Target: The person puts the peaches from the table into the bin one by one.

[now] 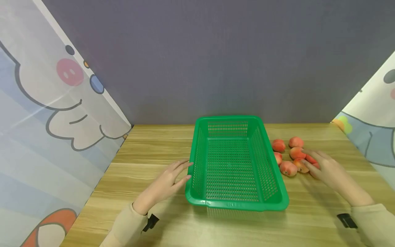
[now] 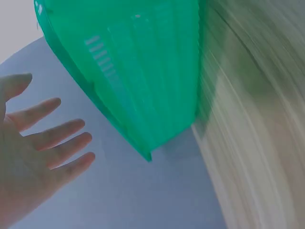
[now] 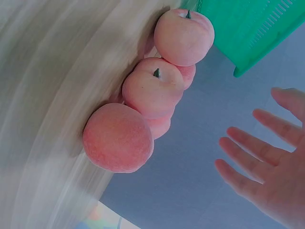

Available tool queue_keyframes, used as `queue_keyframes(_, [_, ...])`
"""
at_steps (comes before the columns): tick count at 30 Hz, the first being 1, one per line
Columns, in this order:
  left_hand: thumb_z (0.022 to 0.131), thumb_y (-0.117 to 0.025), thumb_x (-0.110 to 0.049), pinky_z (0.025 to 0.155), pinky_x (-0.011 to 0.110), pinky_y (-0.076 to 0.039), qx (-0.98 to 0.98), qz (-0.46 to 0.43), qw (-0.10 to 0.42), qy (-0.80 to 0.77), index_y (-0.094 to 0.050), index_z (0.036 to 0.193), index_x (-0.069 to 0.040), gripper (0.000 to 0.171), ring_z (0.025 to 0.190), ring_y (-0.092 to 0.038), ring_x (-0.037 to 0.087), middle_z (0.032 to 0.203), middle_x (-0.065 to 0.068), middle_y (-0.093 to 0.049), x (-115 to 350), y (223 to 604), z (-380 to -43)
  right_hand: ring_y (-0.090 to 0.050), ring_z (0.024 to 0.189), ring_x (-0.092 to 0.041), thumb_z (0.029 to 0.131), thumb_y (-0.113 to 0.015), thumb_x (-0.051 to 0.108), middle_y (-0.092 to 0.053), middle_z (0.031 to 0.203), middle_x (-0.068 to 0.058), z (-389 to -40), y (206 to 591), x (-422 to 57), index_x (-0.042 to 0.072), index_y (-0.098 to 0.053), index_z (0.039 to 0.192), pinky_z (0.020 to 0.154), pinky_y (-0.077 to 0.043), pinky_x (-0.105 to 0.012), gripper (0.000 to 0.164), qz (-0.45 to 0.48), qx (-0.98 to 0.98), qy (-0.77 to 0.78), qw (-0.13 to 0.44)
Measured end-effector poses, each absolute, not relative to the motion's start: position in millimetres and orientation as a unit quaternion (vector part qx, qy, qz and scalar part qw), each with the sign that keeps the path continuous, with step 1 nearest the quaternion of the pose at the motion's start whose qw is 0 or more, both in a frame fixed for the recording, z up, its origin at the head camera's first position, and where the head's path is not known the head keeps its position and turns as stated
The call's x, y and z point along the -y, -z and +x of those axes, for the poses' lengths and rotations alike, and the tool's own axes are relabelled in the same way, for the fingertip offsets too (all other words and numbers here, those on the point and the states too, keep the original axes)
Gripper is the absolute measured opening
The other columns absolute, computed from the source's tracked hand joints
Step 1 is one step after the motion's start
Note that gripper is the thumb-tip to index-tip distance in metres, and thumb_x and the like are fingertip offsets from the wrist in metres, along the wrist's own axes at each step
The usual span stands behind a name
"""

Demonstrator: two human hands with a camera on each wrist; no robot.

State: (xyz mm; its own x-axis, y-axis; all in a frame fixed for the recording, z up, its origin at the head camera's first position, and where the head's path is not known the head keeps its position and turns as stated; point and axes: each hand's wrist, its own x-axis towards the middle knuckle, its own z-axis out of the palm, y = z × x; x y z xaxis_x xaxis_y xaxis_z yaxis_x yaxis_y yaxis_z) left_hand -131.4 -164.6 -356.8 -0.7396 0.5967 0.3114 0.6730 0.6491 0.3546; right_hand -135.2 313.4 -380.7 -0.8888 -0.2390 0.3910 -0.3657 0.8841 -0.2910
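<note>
A green plastic basket [image 1: 229,205] with slotted walls stands on the wooden table, and nothing lies inside it. My left hand [image 1: 169,181] is at the basket's left rim, its fingertips overlapping the edge in the head view. In the left wrist view that hand [image 2: 35,152] shows spread fingers, apart from the basket wall [image 2: 143,81]. Several peaches [image 1: 288,168] lie grouped to the right of the basket. Over their right side hovers my right hand [image 1: 328,170], partly hiding some. The right wrist view shows this hand [image 3: 267,157] with extended fingers and nothing held, beside the peaches [image 3: 119,137].
The wooden table [image 1: 148,144] ends at a grey wall [image 1: 216,61] behind the basket. Cartoon-printed sheets [image 1: 40,137] hang along the left and right sides. A black strap [image 1: 150,222] shows by the left sleeve.
</note>
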Motion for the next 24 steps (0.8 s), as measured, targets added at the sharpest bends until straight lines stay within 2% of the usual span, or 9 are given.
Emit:
queue_keyframes(13, [0.089, -0.045, -0.044, 0.092, 0.039, -0.038, 0.885, -0.433, 0.023, 0.17, -0.048, 0.125, -0.014, 0.047, 0.119, -0.041, 0.022, 0.131, 0.006, -0.042, 134.5, 356.9, -104.1, -0.047, 0.092, -0.05, 0.083, -0.059, 0.011, -0.052, 0.105, -0.031, -136.3, 383.9, -317.2, -0.006, -0.054, 0.106, 0.071, -0.038, -0.057, 0.029, 0.165, 0.952, -0.184, 0.183])
queue_keyframes(24, [0.085, -0.05, -0.048, 0.088, 0.033, -0.042, 0.86, -0.49, 0.049, 0.132, -0.049, 0.124, -0.013, 0.052, 0.109, -0.05, 0.02, 0.122, 0.007, -0.051, 124.3, 367.1, -101.0, -0.045, 0.093, -0.052, 0.086, -0.057, 0.014, -0.051, 0.106, -0.035, -139.2, 389.0, -329.4, -0.008, -0.052, 0.107, 0.073, -0.036, -0.057, 0.032, 0.145, 0.962, -0.184, 0.137])
